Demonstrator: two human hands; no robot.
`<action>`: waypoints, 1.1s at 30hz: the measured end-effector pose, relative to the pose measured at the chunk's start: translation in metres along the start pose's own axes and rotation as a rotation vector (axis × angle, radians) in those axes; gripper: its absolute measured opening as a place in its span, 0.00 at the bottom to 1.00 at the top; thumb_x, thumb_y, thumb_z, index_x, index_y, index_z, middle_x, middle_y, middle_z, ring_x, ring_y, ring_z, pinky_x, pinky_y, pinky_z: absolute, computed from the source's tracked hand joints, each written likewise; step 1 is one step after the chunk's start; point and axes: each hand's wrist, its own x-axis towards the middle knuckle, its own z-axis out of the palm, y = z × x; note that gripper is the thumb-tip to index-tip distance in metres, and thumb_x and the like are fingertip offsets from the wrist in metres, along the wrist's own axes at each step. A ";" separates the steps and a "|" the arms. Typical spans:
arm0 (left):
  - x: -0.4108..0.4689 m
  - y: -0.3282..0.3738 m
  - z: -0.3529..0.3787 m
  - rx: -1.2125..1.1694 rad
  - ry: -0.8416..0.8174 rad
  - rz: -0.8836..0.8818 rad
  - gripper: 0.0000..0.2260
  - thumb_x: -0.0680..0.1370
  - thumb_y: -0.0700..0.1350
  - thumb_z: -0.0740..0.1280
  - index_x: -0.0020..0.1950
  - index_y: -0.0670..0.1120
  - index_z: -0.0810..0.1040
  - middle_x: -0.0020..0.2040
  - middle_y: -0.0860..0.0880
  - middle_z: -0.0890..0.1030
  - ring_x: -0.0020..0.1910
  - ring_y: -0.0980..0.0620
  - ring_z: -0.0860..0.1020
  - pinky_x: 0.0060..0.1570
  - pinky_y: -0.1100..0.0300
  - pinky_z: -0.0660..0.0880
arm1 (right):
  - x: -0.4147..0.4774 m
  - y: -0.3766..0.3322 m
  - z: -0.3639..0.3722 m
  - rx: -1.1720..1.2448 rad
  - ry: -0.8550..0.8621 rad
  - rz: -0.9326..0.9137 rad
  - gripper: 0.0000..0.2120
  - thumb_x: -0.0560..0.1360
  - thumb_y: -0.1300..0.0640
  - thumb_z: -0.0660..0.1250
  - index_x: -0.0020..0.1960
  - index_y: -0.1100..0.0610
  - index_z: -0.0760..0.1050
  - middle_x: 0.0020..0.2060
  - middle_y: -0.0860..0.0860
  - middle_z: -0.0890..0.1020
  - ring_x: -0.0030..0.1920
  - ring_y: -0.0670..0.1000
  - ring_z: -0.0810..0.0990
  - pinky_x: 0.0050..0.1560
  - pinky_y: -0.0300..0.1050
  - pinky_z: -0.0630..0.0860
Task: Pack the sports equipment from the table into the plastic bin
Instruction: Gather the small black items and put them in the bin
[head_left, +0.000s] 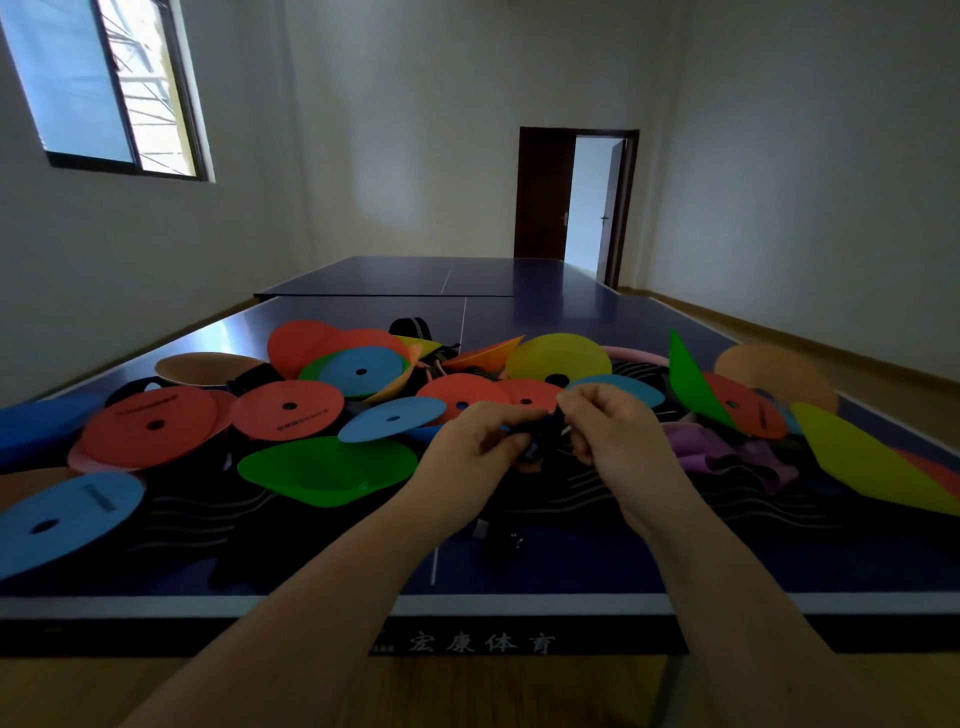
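Both hands meet over the middle of the blue table tennis table (519, 306). My left hand (470, 447) and my right hand (610, 428) pinch a small black strap or clip (543, 434) between them; what exactly it is stays unclear. Around them lie several flat marker discs: red (288, 408), blue (392, 418), a green one (327, 467), a yellow one (558, 356). Black fabric with wavy lines (649, 512) lies under the hands. No plastic bin is in view.
Purple resistance bands (727, 457) lie right of my hands, with green (691, 379) and yellow-green discs (872, 462) beyond. A blue disc (62, 519) sits near the left front corner. A pink ring (641, 356) and a black bag (410, 327) lie farther back. An open door (597, 208) is behind.
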 end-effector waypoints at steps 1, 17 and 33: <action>-0.001 0.001 0.000 -0.089 -0.011 -0.040 0.16 0.81 0.34 0.63 0.60 0.54 0.79 0.57 0.45 0.80 0.50 0.54 0.83 0.55 0.60 0.80 | 0.000 0.002 0.002 -0.028 0.033 -0.037 0.11 0.81 0.57 0.63 0.41 0.57 0.73 0.26 0.46 0.71 0.25 0.41 0.68 0.28 0.33 0.68; -0.006 0.007 0.011 -0.886 -0.184 -0.219 0.15 0.71 0.36 0.68 0.58 0.43 0.76 0.54 0.43 0.82 0.51 0.48 0.82 0.51 0.56 0.81 | -0.009 0.011 0.020 -0.019 0.187 -0.263 0.05 0.82 0.56 0.61 0.48 0.52 0.72 0.44 0.51 0.77 0.39 0.39 0.76 0.41 0.33 0.74; -0.010 0.013 0.030 -0.934 0.024 -0.226 0.20 0.75 0.51 0.65 0.61 0.40 0.79 0.56 0.42 0.84 0.55 0.49 0.83 0.56 0.58 0.79 | -0.002 0.018 0.034 0.313 0.231 0.060 0.11 0.84 0.52 0.58 0.54 0.57 0.75 0.42 0.51 0.80 0.44 0.47 0.80 0.48 0.44 0.75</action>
